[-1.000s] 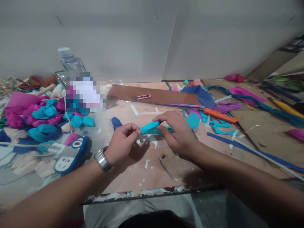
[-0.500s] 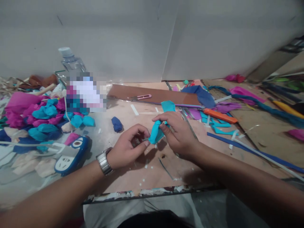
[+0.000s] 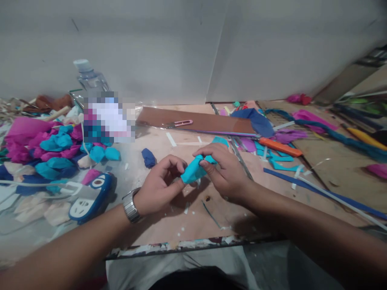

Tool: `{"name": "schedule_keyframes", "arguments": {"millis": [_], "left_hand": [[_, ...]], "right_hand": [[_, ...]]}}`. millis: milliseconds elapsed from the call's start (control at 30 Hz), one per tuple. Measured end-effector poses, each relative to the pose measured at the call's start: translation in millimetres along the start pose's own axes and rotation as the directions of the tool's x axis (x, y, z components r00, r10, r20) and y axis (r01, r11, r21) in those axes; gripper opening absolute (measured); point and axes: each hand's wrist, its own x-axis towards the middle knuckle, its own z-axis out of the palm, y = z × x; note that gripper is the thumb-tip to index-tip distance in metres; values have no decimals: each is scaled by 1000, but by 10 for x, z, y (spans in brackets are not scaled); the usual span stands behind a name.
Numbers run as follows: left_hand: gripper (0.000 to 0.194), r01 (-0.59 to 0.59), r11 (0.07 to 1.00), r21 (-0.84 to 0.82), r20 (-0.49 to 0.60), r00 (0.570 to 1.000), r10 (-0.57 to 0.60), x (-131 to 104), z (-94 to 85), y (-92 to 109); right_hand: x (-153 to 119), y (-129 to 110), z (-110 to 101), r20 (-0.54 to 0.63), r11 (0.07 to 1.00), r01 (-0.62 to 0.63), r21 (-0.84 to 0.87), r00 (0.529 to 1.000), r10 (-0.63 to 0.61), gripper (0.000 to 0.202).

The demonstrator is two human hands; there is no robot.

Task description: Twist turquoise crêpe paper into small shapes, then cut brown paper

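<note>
centrally, turquoise piece sits between the hands. right hand: thumb and fingers closed on its upper end. left hand: half open, fingers curled, thumb at its lower end. navy bundle near nine o'clock; pink snips, twelve.

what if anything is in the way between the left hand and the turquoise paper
Nothing visible: the left hand has its thumb right at the near end of the turquoise paper, which the right hand pinches. The dark blue crumpled piece lies off to the left, not between them.
</note>
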Motion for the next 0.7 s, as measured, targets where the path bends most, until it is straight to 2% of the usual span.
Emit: {"name": "schedule_keyframes", "arguments": {"millis": [167,367,700], "left_hand": [[24,78,996,-32,15,997,-77,-9,-24,-12],[27,-26,993,-116,4,1000,26,20,-10,-21],[22,23,999,-40,34,999,-21,13,-23,-9]], "right_hand": [[2,2,5,-10,1000,11,6,1000,-11,22],[-2,1,16,5,1000,-13,15,1000,13,25],[-17,-38,27,25,999,-17,36,1000,16,23]]}}
